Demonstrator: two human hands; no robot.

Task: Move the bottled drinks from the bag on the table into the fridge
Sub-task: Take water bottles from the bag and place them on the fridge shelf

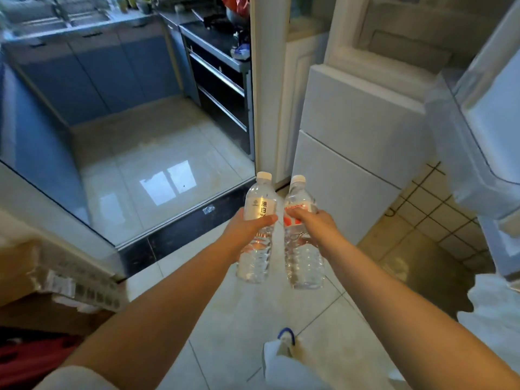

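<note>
I'm looking down across a tiled floor, pale and glossy, running up to a dark threshold with the kitchen beyond it. Blue-grey base cabinets line the far wall, and a black oven unit stands to their right, its top cluttered with things too blurred to name. On my right rises the white fridge, its lower drawer fronts facing me, and the fridge door swings open at the right edge. A cardboard box with a barcode label sits low on my left.

Both bare arms reach forward at centre frame. My left hand is wrapped around the middle of a clear water bottle with a silver label and white cap, thumb curled across the front. My right hand clamps a second clear water bottle with a red label, fingers closed around its waist. The two bottles stand upright, just beside each other, held in the air over the floor in front of the fridge, caps tilted slightly apart. Neither bottle is inside the fridge yet.
</note>
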